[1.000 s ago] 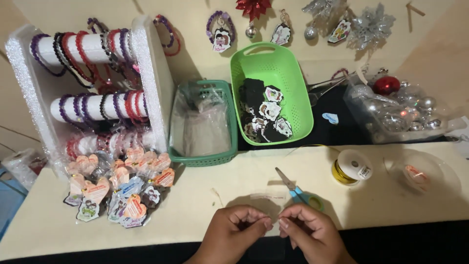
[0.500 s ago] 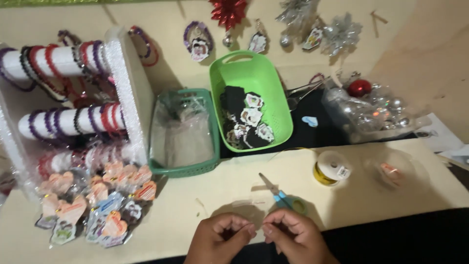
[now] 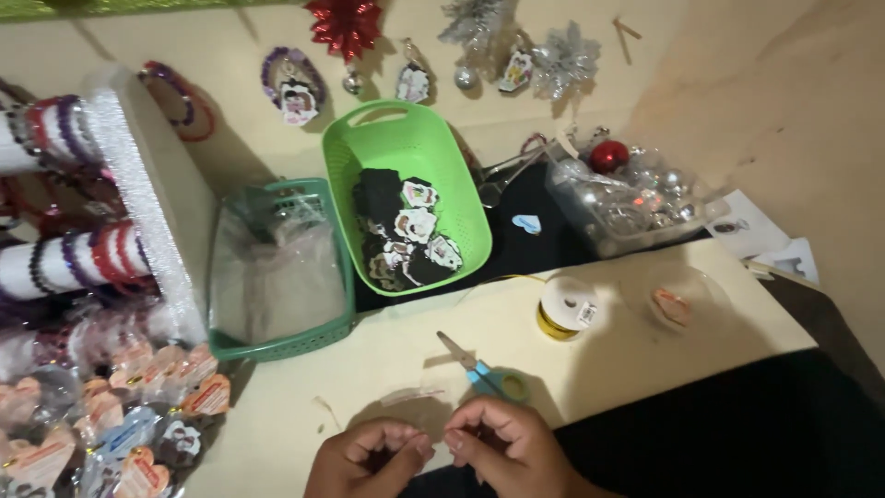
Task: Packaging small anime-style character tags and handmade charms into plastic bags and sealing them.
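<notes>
Since a moment ago, both hands sit lower and more to the right in view, and the bracelet stand has slid to the left edge. Left hand (image 3: 369, 458) and right hand (image 3: 502, 447) meet fingertip to fingertip at the counter's (image 3: 645, 360) near edge, pinched together; what the grip holds is too small to tell. Just beyond the fingers lies a small clear plastic strip (image 3: 412, 397), then blue-handled scissors (image 3: 481, 371). Farther right stands a yellow spool (image 3: 564, 310) with a white label on top. Behind it, a bright green plastic basket (image 3: 410, 138) holds black-and-white charms; beside it, a darker green basket (image 3: 277, 346) holds clear bags. At left, heart-shaped packaged charms (image 3: 129, 406) in orange and pink are heaped beneath the white foam bracelet stand (image 3: 152, 203). A clear bag of shiny baubles (image 3: 636, 198) rests at right.
</notes>
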